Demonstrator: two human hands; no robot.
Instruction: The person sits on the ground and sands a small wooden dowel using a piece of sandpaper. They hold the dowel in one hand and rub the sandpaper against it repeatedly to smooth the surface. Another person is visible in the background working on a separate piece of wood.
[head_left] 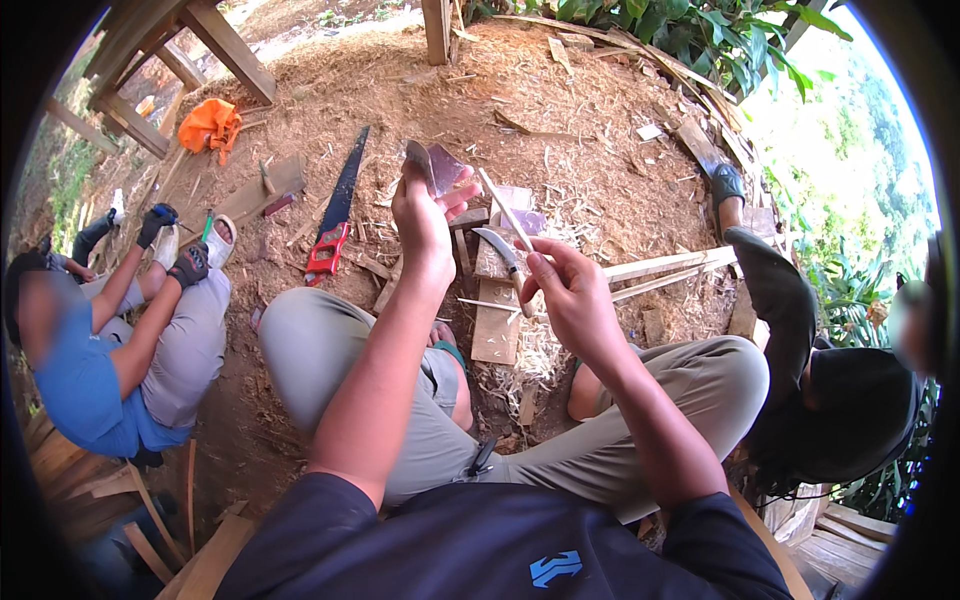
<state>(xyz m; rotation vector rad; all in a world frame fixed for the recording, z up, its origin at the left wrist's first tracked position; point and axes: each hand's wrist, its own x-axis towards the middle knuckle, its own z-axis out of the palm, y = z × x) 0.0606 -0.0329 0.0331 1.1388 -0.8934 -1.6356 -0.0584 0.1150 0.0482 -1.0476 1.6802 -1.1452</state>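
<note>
My left hand [430, 220] is raised in front of me, pinching a bent sheet of sandpaper [447, 170], purplish brown on one face and grey on the other. To its right, my right hand [572, 290] grips a thin pale wooden stick [505, 208] that slants up toward the left hand. A knife [498, 246] with a curved blade and wooden handle shows right beside the right fingertips; I cannot tell whether they touch it. Beneath the hands lies a wooden block [496, 335], with more purplish sheet pieces [528, 222] on the wood beyond.
A red-handled saw [328, 250] lies on the shavings-covered ground, left of my left forearm. Farther left are an orange cloth [210, 127] and a seated person in blue [110, 360]. Another person in black [840, 400] sits at right, near long wood strips [670, 268].
</note>
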